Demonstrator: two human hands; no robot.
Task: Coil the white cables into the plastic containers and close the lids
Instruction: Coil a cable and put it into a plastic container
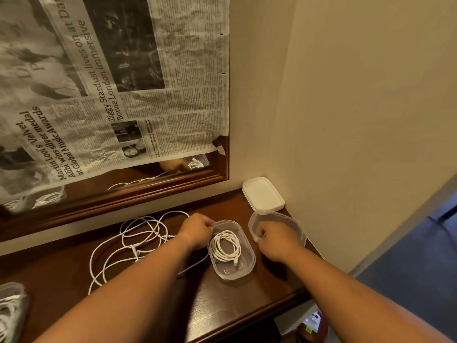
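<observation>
A clear plastic container (248,264) stands open on the dark wooden table (247,305), with a white cable (226,246) coiled inside it. My left hand (196,230) grips the container's far left rim. My right hand (277,240) is closed on the edge of a clear lid (279,216), held tilted just right of the container. Several loose white cables (138,237) lie tangled on the table to the left, partly hidden by my left forearm.
A stack of white lids (263,194) lies in the back right corner by the wall. Another clear container with coiled cable (11,310) sits at the far left edge. A mirror covered in newspaper (111,95) leans behind the table. The table's front edge runs near the bottom right.
</observation>
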